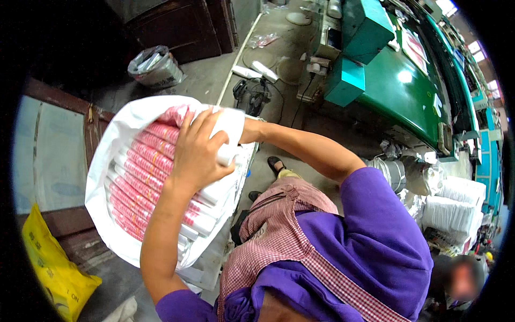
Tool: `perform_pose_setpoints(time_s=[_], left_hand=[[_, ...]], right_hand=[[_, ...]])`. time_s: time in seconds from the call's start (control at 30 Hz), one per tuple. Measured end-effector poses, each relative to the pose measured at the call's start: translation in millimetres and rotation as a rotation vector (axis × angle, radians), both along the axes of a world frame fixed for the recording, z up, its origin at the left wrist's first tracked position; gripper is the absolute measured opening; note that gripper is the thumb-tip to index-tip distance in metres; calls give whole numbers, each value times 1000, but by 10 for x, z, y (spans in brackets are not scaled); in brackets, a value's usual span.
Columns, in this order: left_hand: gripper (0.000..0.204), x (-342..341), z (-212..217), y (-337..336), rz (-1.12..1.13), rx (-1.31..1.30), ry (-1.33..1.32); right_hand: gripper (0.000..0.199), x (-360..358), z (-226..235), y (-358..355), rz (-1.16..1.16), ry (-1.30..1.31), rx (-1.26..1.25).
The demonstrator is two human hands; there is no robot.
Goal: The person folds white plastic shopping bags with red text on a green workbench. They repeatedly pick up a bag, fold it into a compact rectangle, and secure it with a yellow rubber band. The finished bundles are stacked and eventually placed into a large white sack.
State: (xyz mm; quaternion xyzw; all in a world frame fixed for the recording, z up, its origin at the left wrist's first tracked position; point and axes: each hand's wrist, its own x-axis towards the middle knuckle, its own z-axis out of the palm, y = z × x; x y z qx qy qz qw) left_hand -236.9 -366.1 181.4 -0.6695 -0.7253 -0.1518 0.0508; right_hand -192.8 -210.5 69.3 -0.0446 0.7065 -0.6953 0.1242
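Observation:
In front of me on the left, a white plastic sack [102, 161] gapes, packed with several white rolls with red print [139, 182] lying side by side. My left hand [198, 145] reaches over the sack's mouth, its fingers and thumb curled round a white roll [229, 131] near the upper right rim. From the other side comes my right hand [249, 130], at the far end of that roll. White material hides its fingers, so its grip does not show.
A yellow sack [53, 268] stands at lower left. Farther off are a bag-filled bin [155, 67], loose white rolls [263, 71] and a black device [252, 95] on the floor. A green machine table [391, 102] runs along the right, with white stacks [450, 214] nearby. A person [461, 282] is at lower right.

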Motion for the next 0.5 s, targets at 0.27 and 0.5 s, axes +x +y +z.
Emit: perform_pose_setpoints(time_s=[0.27,0.5], left_hand=[[30,-261,-467,-604,264,82,-760],[32,-923,-217,-2102,228,476,33]], right_hand=[[16,19,1323,-218,-296,-27,-280],[38,-579,1199,-1831,-285,181,-527]])
